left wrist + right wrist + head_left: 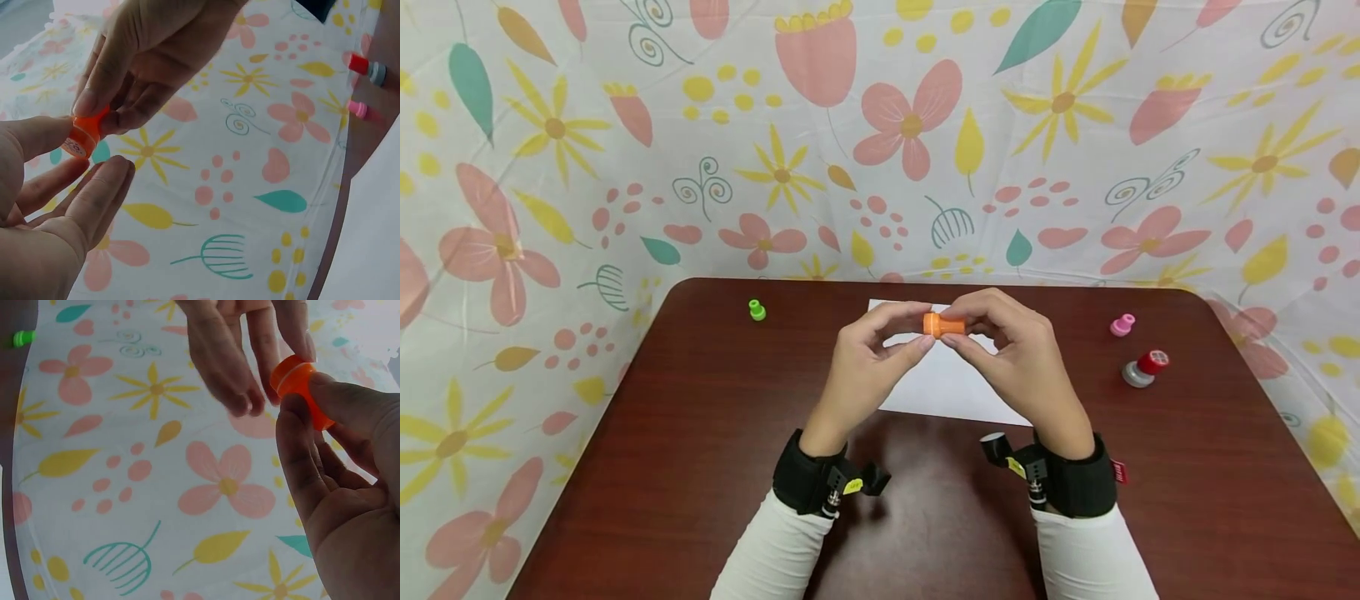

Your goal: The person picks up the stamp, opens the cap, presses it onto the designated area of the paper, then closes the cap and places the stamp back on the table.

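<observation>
In the head view a small orange toy stamp [933, 324] is held sideways in the air above a white sheet of paper [951, 379]. My left hand [868, 354] pinches its wider end between thumb and forefinger. The narrower end is gripped by the thumb and fingers of my right hand [1018, 358]. Seen from the left wrist, the wide end of the orange stamp [85, 136] bears a pale printed mark. From the right wrist, a light line rings the orange stamp [294, 378] near that end.
A green stamp-shaped piece [757, 310] stands at the back left of the brown table [715, 433]. To the right are a pink one [1122, 325] and a red-and-grey stamp [1145, 369]. Flowered cloth [730, 125] hangs behind the table.
</observation>
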A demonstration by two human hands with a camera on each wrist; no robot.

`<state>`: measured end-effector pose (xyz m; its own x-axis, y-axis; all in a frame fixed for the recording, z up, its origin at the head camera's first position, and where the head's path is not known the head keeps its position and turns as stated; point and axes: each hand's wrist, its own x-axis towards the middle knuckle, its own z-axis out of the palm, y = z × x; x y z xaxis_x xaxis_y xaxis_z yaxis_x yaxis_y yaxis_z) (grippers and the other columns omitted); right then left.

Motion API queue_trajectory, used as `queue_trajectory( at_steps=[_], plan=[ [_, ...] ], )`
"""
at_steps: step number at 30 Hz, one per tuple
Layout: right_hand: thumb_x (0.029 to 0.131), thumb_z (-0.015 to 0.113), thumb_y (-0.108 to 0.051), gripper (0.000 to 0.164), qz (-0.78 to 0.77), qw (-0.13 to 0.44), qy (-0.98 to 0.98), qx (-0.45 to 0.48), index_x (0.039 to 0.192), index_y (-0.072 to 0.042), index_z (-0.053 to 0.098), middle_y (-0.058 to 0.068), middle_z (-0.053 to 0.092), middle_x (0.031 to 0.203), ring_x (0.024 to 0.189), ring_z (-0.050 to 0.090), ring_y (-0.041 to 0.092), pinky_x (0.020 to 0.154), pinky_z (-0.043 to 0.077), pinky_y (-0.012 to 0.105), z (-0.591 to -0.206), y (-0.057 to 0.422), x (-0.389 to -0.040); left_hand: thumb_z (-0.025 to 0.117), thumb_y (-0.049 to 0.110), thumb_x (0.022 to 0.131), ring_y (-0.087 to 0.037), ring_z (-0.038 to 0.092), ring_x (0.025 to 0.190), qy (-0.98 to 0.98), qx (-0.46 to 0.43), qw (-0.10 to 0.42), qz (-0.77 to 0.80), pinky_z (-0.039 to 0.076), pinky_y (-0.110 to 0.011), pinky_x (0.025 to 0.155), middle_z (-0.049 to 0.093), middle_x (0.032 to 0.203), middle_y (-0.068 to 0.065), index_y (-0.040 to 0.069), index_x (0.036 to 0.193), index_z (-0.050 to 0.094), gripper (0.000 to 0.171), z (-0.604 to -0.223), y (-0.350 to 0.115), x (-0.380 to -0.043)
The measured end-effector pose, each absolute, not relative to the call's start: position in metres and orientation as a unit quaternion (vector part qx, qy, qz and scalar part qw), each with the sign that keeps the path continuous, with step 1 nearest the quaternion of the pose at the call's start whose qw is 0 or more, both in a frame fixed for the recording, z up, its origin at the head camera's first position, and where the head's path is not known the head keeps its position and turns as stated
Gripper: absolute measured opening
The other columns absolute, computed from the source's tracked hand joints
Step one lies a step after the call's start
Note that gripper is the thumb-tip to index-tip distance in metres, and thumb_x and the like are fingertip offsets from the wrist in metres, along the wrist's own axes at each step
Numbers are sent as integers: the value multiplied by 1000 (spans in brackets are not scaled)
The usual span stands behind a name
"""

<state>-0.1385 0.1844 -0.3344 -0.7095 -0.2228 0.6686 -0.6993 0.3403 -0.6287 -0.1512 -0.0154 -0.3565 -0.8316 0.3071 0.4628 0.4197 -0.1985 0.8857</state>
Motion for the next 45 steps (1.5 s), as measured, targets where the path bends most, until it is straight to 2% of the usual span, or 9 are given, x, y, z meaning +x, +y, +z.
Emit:
queue_trajectory(
  at_steps=[9,18,36,45],
  plan=[
    [78,82,14,33,498,234,-775,311,106,-1,73,8,71,104,94,67,11,83,59,18,-340,182,-141,73,-11,89,-23,71,108,-595,-286,60,-749,62,-40,93,67,122,-25,-9,123,68,35,-361,-14,-153],
    [81,81,8,29,495,215,-783,310,105,-6,74,4,72,104,96,67,10,83,59,19,-343,182,-142,76,-9,88,-21,69,108,-619,-294,80,-724,63,-33,88,70,115,-22,-7,115,73,28,-365,-18,-156],
    [80,84,5,27,446,252,-799,313,102,-8,75,2,73,102,94,67,10,83,56,16,-344,180,-144,78,-9,86,-25,72,104,-629,-274,77,-723,64,-38,86,70,112,-21,-7,114,74,28,-365,-19,-158],
    [80,84,4,28,434,261,-802,314,104,-7,75,3,73,102,93,67,12,83,55,14,-345,179,-144,82,-4,84,-20,69,105,-649,-270,109,-703,64,-41,84,73,110,-18,-3,110,77,26,-365,-19,-159]
  ],
)
